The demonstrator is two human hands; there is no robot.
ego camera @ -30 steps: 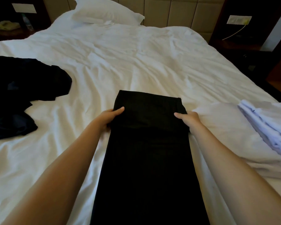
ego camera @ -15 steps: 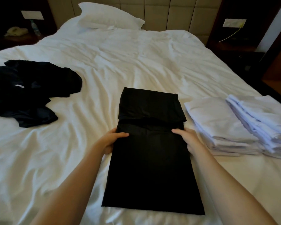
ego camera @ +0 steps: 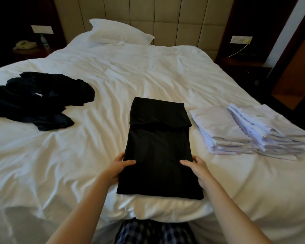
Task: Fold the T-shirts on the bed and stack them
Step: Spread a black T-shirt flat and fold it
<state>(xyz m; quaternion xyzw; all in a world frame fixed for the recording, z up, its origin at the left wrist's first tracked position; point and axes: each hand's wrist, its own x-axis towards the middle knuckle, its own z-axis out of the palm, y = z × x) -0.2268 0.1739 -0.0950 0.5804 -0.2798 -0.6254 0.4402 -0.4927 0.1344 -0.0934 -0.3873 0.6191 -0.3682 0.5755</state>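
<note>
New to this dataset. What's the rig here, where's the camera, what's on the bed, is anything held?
There is no machine here: a person works with two bare hands. The one current picture comes from a wide-angle camera worn on the person's head. It looks forward and down, so both arms enter from the bottom edge.

The left hand and the right hand each have a grip on a side edge of the black fabric T-shirt, thumb on top. The shirt lies flat as a long strip with its far end folded over.

It lies on the white rumpled bed. To the left is a loose heap of dark unfolded clothes. To the right sit a stack of folded white garments and a second folded white stack beside it. A white pillow lies by the headboard.
</note>
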